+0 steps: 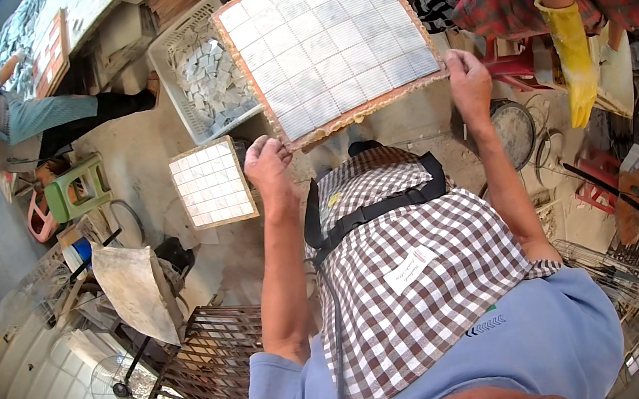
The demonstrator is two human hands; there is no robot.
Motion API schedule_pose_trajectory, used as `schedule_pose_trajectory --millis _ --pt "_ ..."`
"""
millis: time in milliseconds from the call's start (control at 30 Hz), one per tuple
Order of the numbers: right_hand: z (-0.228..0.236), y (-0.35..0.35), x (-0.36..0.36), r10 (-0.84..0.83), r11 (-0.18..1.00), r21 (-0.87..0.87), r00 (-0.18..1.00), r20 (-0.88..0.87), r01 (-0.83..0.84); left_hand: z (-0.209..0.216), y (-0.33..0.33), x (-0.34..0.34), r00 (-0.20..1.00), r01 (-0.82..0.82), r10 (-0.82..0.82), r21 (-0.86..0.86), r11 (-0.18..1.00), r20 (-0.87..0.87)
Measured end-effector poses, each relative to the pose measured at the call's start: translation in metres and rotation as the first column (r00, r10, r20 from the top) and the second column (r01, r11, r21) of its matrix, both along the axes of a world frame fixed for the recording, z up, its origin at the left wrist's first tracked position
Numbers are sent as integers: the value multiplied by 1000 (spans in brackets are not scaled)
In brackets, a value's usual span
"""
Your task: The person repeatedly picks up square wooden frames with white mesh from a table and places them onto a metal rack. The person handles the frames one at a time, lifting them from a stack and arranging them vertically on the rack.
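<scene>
A square board (373, 114) with an orange-brown, crusty rim is held up in front of me. Rows of pale grey-white ribbed tiles (324, 31) cover it in a grid. My left hand (270, 164) is closed on its near left corner. At the near right corner, my right hand (470, 84) pinches the edge, thumb toward the board. Just left of my left hand is a smaller-looking board (211, 184) with a similar tile grid. Behind it, a white plastic basket (163, 62) contains loose grey tile pieces (212, 76).
At right, a person wearing a yellow rubber glove (574, 66) stands close to the board. Another person (39, 120) works at the far-left table. A green stool (79, 189), a rusty metal rack (198, 380), a fan (120, 389) and a red stool (509, 65) stand around me.
</scene>
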State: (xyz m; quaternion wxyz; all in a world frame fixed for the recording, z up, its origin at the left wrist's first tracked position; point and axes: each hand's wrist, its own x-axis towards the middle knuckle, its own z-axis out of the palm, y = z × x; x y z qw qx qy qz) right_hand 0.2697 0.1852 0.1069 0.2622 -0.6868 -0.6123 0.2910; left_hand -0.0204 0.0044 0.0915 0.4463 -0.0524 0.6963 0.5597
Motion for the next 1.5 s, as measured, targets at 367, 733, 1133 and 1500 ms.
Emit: schedule_pose_trajectory --millis 367,733,1133,1500 --pt "-10 69 2 -189 824 -545 829 -526 -158 25 34 -15 966 88 -105 81 993 236" --pt "-11 70 -21 -318 855 -510 682 -658 -94 15 47 -3 972 -130 86 194 972 219" --pt "-2 48 -22 -271 935 -355 668 -693 10 35 59 8 938 -341 323 165 926 125" --pt "22 -17 -17 -298 943 -312 717 -630 118 73 -1 22 927 -371 359 143 917 105"
